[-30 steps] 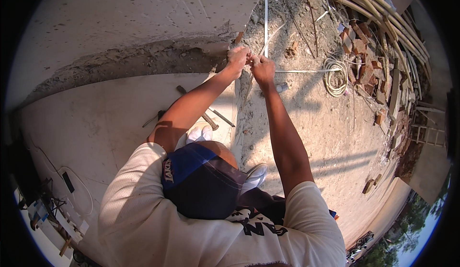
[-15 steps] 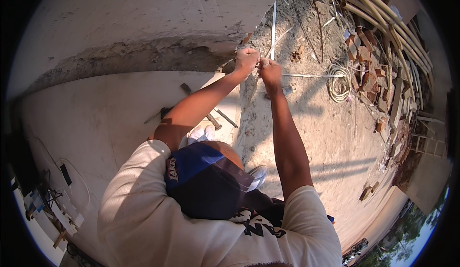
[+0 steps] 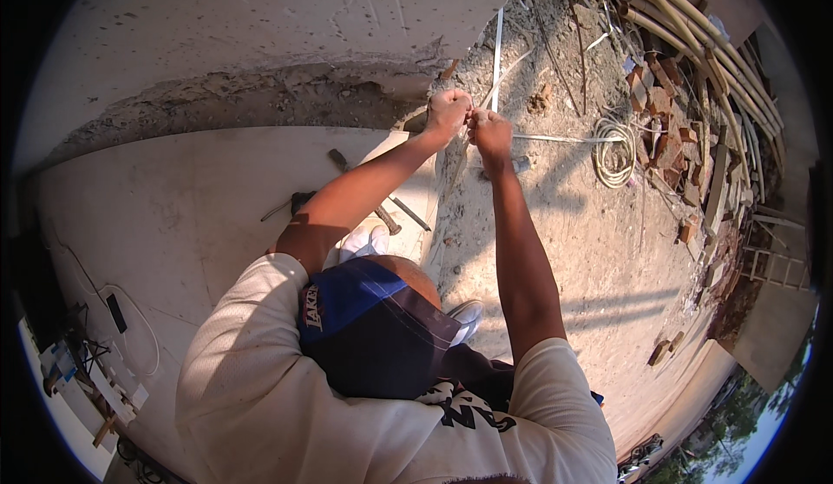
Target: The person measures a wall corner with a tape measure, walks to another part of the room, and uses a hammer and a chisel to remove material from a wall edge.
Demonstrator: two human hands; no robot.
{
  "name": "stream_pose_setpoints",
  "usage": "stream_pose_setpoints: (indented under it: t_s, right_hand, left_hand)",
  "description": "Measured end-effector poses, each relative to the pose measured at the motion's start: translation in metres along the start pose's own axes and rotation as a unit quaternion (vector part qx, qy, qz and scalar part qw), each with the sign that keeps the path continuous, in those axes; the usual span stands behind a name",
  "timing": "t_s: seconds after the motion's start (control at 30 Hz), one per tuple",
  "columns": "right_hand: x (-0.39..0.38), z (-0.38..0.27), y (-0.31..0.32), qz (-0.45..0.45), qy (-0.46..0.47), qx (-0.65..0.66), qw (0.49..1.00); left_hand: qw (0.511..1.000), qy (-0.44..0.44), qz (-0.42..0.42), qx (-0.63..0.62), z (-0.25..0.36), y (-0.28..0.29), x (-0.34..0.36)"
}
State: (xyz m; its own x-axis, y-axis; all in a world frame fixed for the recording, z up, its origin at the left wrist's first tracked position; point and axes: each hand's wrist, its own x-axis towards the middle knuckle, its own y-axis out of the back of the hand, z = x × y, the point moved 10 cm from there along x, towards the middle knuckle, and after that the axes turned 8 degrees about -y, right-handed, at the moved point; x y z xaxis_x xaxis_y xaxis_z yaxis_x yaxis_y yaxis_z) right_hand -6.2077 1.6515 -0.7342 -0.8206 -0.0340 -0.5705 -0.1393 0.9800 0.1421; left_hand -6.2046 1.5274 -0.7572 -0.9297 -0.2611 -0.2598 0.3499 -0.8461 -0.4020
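Observation:
My left hand (image 3: 448, 112) and my right hand (image 3: 488, 134) meet at the ground's broken edge, fingers closed and pinched around something too small to make out. A pale thin strand (image 3: 512, 69) runs up and right from beside my fingers, near a straight white strip (image 3: 496, 54). Another white line passes right of my hands to a coiled cable (image 3: 614, 151). Just below my right hand lies a small light cylindrical piece (image 3: 521, 164). A hammer-like tool (image 3: 383, 217) and a dark rod (image 3: 409, 210) rest on the pale slab (image 3: 173, 223) below my left hand.
A rough trench (image 3: 260, 102) runs leftward below a wall (image 3: 217, 15). Broken bricks (image 3: 661, 102), poles (image 3: 720, 59) and metal rods (image 3: 564, 67) lie at upper right. My shoes (image 3: 464, 319) are below. A black device with a cord (image 3: 116, 312) sits at left.
The view has shifted slightly, so the hands and ground appear a little further right and down than a second ago. My fingers remain closed together at the same spot.

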Motion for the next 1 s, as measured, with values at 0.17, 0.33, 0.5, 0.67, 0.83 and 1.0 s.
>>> stream_pose_setpoints:
  t_s: [0.17,0.33,0.5,0.67,0.83,1.0]
  right_hand:
    - [-0.006,0.004,-0.006,-0.078,-0.083,0.060,0.992]
    - [-0.011,0.008,-0.014,-0.141,-0.151,0.100,0.973]
    - [-0.020,0.008,-0.025,-0.230,-0.205,0.237,0.921]
    - [-0.025,0.008,-0.029,-0.286,-0.223,0.314,0.878]
    - [-0.022,0.015,-0.026,-0.290,-0.224,0.341,0.865]
    - [-0.023,0.001,-0.017,-0.174,-0.163,0.109,0.965]
  left_hand:
    - [0.998,0.035,-0.010,-0.041,0.002,-0.004,0.000]
    - [0.997,0.042,-0.034,-0.050,-0.001,-0.004,0.002]
    - [0.995,0.070,-0.033,-0.056,-0.002,-0.008,0.001]
    - [0.997,0.074,-0.012,-0.018,-0.006,-0.008,0.005]
    - [0.986,-0.052,-0.014,0.158,-0.002,0.000,0.019]
    - [0.984,-0.065,0.032,0.162,-0.009,0.015,0.020]
